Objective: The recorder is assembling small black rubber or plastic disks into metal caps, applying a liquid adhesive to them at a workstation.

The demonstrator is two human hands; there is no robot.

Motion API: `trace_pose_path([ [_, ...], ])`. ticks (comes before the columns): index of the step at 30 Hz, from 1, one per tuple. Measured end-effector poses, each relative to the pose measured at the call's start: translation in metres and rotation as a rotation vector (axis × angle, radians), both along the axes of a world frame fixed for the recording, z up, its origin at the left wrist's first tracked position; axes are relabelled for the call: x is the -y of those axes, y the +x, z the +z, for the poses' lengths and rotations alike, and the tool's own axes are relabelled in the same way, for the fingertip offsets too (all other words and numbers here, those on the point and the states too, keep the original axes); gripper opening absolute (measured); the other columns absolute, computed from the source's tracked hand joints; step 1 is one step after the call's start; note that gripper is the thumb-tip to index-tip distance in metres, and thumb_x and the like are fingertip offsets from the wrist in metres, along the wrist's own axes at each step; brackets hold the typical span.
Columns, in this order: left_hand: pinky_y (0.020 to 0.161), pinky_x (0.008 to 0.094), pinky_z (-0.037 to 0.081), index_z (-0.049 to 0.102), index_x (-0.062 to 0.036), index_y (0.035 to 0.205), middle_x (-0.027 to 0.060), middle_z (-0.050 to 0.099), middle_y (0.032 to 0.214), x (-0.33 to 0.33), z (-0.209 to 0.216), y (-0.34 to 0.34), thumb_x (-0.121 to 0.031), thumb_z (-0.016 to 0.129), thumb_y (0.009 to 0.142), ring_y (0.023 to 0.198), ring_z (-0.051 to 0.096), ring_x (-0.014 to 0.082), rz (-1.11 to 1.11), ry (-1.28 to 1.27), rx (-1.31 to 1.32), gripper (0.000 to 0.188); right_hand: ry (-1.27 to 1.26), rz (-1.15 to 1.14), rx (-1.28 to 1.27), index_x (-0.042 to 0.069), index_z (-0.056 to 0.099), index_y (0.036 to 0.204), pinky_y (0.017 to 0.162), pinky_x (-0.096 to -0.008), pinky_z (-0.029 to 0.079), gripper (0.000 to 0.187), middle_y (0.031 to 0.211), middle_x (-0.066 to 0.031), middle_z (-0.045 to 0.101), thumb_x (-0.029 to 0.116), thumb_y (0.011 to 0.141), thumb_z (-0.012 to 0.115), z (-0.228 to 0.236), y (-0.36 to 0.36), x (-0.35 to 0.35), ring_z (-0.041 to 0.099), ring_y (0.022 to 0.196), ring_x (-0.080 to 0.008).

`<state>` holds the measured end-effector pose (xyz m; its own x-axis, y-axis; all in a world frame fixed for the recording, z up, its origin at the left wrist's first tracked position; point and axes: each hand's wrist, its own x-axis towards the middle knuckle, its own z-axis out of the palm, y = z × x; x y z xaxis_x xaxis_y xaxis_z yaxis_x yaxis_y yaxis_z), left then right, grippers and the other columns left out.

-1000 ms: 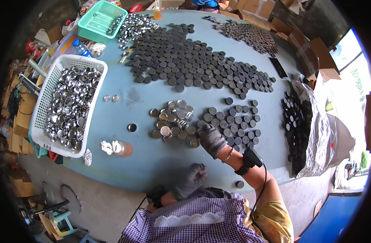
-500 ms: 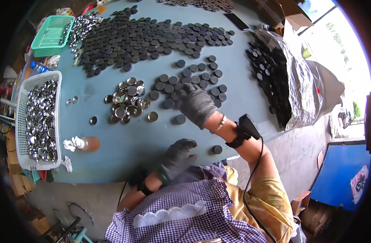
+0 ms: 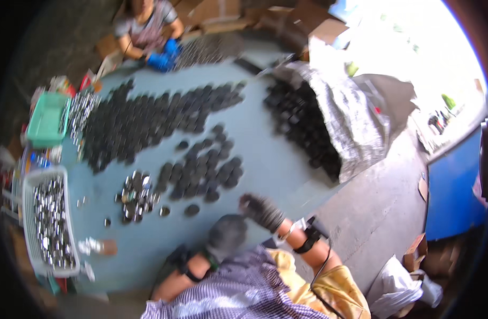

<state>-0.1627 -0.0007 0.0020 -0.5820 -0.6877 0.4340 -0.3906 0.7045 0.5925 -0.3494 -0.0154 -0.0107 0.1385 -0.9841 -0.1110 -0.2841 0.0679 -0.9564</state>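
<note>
My right hand (image 3: 261, 211), in a dark grey glove, is over the table's near edge. Its fingers point toward the black round caps (image 3: 201, 167), and motion smears them. Beside it my left hand (image 3: 226, 234), gloved too, hovers low near my checked apron; blur hides how its fingers lie. Whether either hand holds anything cannot be made out. The loose group of black caps lies beyond both hands, with one cap (image 3: 192, 210) apart on its near side. Left of that group sits a small heap of shiny metal caps (image 3: 137, 196).
A large field of black caps (image 3: 148, 122) covers the table's far left. More caps spill from a silver sack (image 3: 356, 143) at right. A white basket (image 3: 68, 228), a green basket (image 3: 44, 119) and a small bottle (image 3: 108, 247) stand left. Across sits a co-worker with blue gloves (image 3: 161, 61).
My right hand has drawn back from the loose black caps to the near edge, close to my left hand. The view has swung, bringing the co-worker into sight.
</note>
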Motion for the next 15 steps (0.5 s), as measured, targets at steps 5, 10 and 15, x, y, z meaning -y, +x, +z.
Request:
trace_pose_path([
  [5,0.06,0.0329,0.049,0.061,-0.0078,0.101,0.0034,0.057,0.078,0.003,0.007,0.038,-0.009,0.08,0.062,0.065,0.056,0.0187,0.265,0.023,-0.057,0.044,0.266,0.195,0.38,0.005,0.064,0.111,0.064,-0.0243,0.045,0.035,0.089,0.0002,0.063,0.033,0.089,0.071,0.021,0.025,-0.012,0.053,0.076,-0.0077],
  [10,0.068,0.0337,0.052,0.061,-0.0065,0.106,0.0066,0.062,0.088,-0.001,0.02,0.065,-0.009,0.082,0.062,0.073,0.061,0.0211,0.229,0.063,-0.036,0.048,0.27,0.24,0.491,0.002,0.063,0.113,0.065,-0.0246,0.049,0.026,0.092,-0.0031,0.066,0.019,0.094,0.064,0.014,0.058,-0.008,0.057,0.076,-0.0083],
  [15,0.084,0.0327,0.05,0.062,-0.0024,0.112,0.0085,0.065,0.104,-0.014,0.032,0.085,-0.011,0.067,0.087,0.094,0.062,0.0206,0.335,0.356,-0.108,0.027,0.404,0.389,0.791,0.001,0.061,0.113,0.073,-0.0233,0.048,0.025,0.089,-0.0011,0.061,0.019,0.096,0.058,0.015,0.079,-0.006,0.056,0.079,-0.0082],
])
